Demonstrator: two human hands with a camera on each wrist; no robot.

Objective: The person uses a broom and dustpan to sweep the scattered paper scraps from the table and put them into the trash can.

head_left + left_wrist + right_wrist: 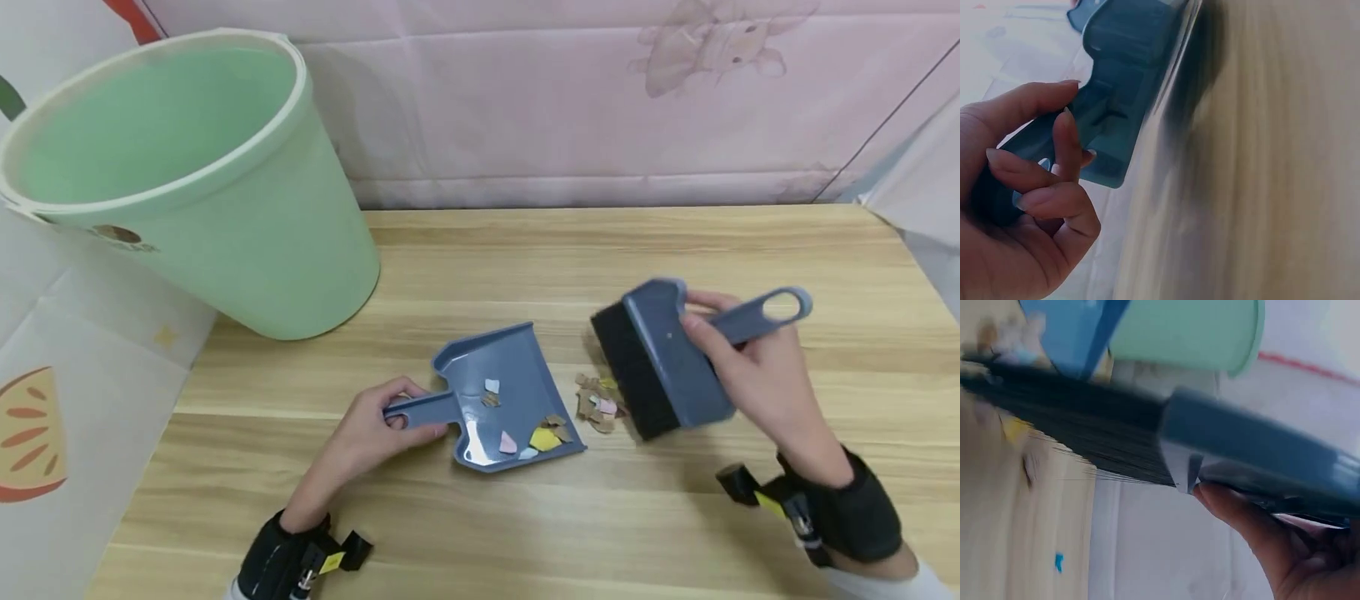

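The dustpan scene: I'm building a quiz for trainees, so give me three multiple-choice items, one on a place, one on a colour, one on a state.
1. Where is the loose pile of paper scraps?
A. inside the bucket
B. on the table between the dustpan and the brush
C. under the left hand

2. What colour is the bucket?
A. light green
B. red
C. black

3. What does the left hand do?
A. lies flat on the table
B. grips the dustpan handle
C. holds the brush

Answers:
1 B, the pile lies between the dustpan and the brush bristles.
2 A, its wall is light green.
3 B, fingers curl round the handle; the right hand holds the brush.
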